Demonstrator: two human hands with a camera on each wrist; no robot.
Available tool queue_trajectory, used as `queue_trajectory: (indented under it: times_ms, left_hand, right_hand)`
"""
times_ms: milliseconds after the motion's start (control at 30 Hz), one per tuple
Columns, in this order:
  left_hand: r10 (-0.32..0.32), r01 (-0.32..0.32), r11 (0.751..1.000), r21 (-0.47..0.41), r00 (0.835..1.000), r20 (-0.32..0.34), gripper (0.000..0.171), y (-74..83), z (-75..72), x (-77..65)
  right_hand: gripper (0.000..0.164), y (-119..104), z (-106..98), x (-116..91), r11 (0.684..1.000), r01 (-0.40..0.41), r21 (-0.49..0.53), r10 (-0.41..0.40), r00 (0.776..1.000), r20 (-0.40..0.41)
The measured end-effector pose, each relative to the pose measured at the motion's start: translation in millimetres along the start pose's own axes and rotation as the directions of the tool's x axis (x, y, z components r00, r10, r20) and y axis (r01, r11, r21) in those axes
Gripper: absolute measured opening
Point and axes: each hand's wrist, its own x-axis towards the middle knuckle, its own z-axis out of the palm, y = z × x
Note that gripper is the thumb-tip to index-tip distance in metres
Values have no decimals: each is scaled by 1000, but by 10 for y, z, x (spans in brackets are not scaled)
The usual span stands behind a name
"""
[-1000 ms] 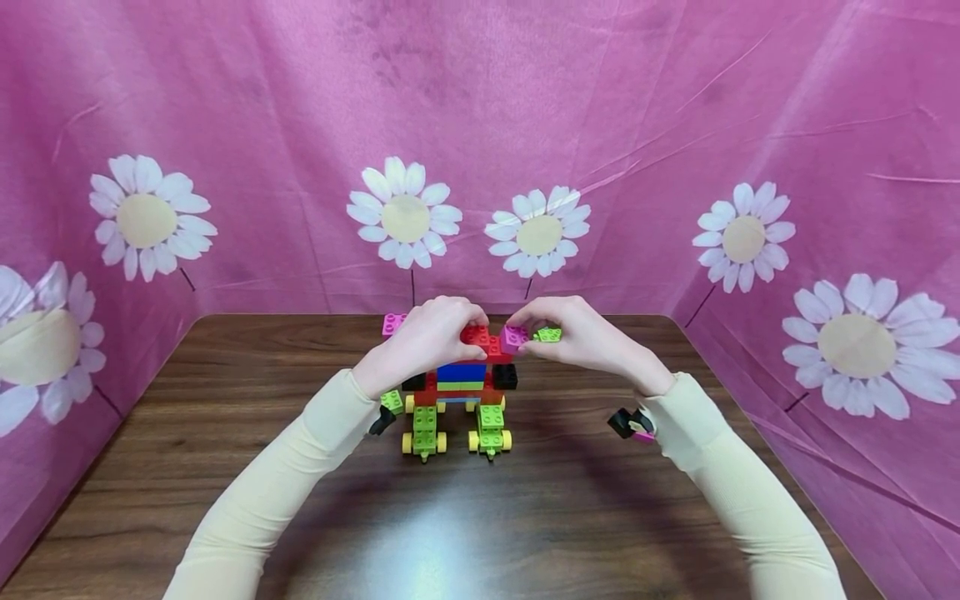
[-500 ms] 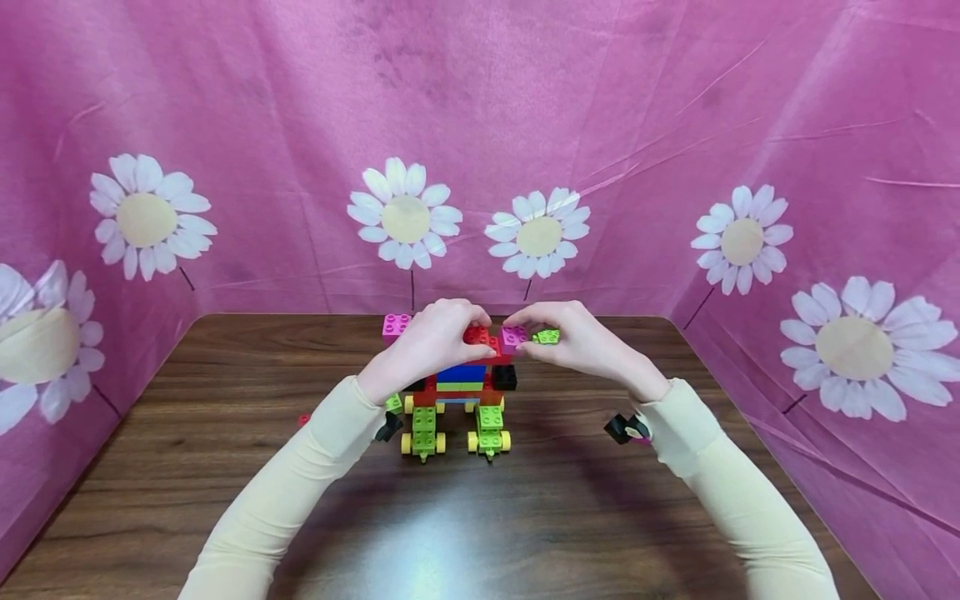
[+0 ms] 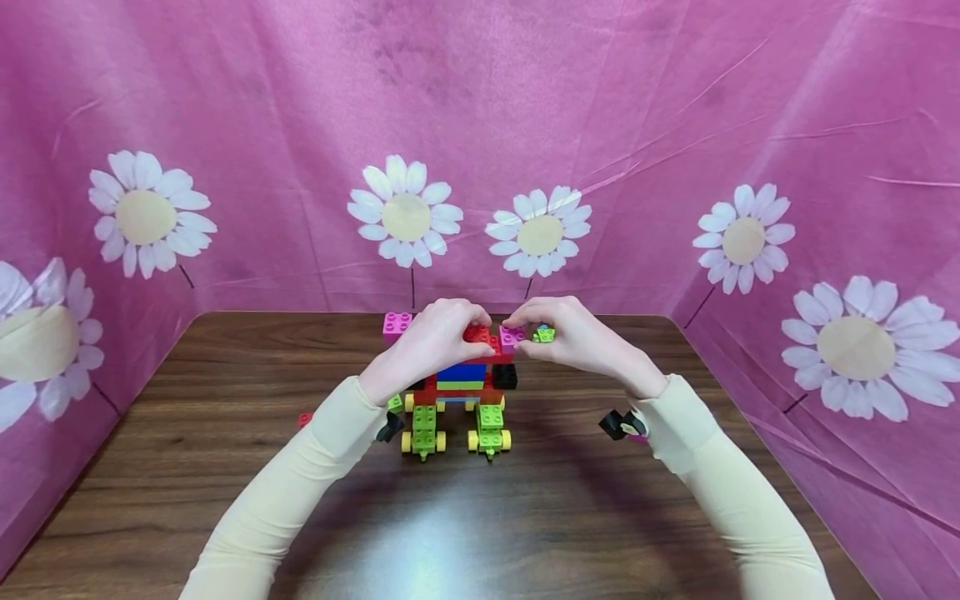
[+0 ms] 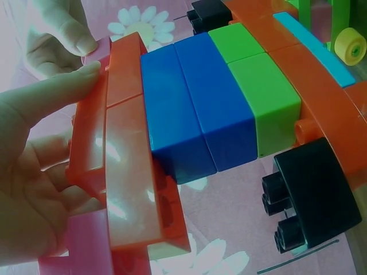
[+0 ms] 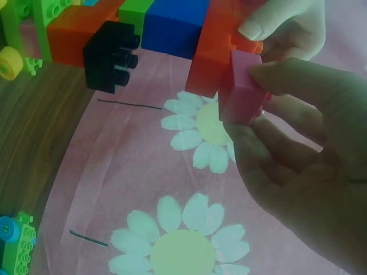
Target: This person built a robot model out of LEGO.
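A toy-brick model stands mid-table on two lime wheeled bases with yellow wheels (image 3: 424, 429). Above them come red, lime and blue bricks (image 3: 461, 372), topped by red bricks (image 3: 480, 335). My left hand (image 3: 438, 329) grips this red top, thumb on the near side. At the top's right end, my right hand (image 3: 566, 333) pinches a pink brick (image 5: 243, 91) between thumb and fingers. It sits against the red brick; whether it is fully pressed on, I cannot tell. Another pink brick (image 3: 397, 324) is at the left end. A black brick (image 3: 504, 377) juts out at the model's right side.
Behind my right hand lies a lime piece (image 3: 544, 334) with blue wheels, partly hidden. A small red brick (image 3: 305, 419) is on the wooden table (image 3: 450, 517) by my left sleeve. A pink flowered cloth (image 3: 480, 108) surrounds the table's back and sides.
My left forearm has shifted slightly right, uncovering the small red brick and more of the left pink brick. The right hand and its pink brick have barely moved, a touch left.
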Motion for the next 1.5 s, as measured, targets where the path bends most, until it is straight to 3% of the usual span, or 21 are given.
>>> queue_trajectory:
  times_ms: [567,833,1100,1267,1500]
  left_hand:
    - [-23,23,999,35,1000,-15,37,13,17,5]
    - [-8,8,1000,21,1000,-12,36,22,26,8]
    - [15,-15,999,29,1000,-5,36,23,40,16]
    - [11,-11,999,43,1000,-5,35,20,51,22]
    - [10,-10,1000,29,1000,-8,39,42,76,37]
  right_hand:
    - [28,10,-11,-2,1000,-10,12,10,1000,7]
    - [30,-2,10,-47,997,-76,23,77,997,-15]
    - [38,29,7,-99,997,-53,58,56,998,-37]
    - [34,106,-55,-177,996,-63,64,68,994,-91]
    - [28,331,-75,-424,992,-129,-7,126,982,-139]
